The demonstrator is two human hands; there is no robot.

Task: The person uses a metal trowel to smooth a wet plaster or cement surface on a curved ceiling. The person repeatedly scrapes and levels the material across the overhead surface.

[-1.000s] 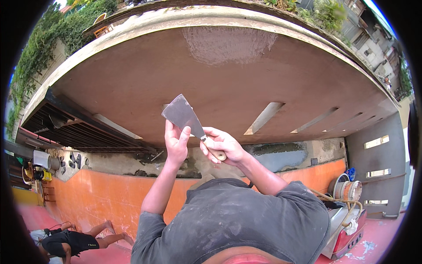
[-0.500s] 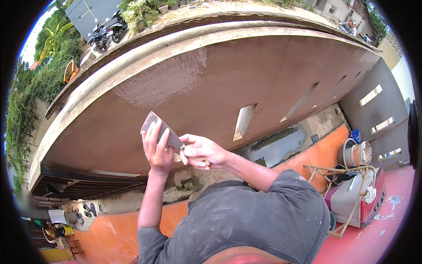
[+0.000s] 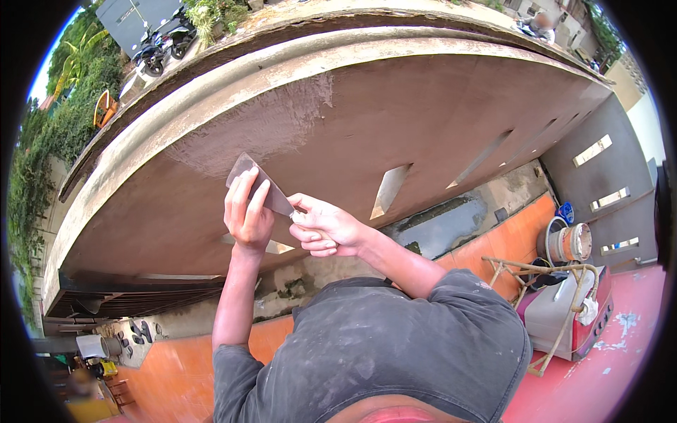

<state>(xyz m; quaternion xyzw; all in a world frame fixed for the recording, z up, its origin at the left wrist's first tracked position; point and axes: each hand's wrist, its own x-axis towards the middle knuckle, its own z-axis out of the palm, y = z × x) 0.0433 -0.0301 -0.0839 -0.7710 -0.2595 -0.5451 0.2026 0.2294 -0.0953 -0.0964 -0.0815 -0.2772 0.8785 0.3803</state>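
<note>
My right hand is closed around the handle of a scraper, its fingers hiding most of the handle. The grey blade widens toward the upper left. Fingers of my left hand lie across the blade and grip it near its broad end. Beyond the blade rises a brown wall with a paler, rough-textured patch near its top edge at the left. In the picture the blade's tip comes close to this patch's lower border; whether they touch I cannot tell.
Slots pierce the wall, and a wet strip runs along its foot beside orange flooring. Buckets, a bamboo frame and a grey-and-red box stand at right. Motorbikes and another person are beyond the wall.
Both hands and the scraper have moved slightly up and toward the rough patch. My right fingers now cover more of the handle.
</note>
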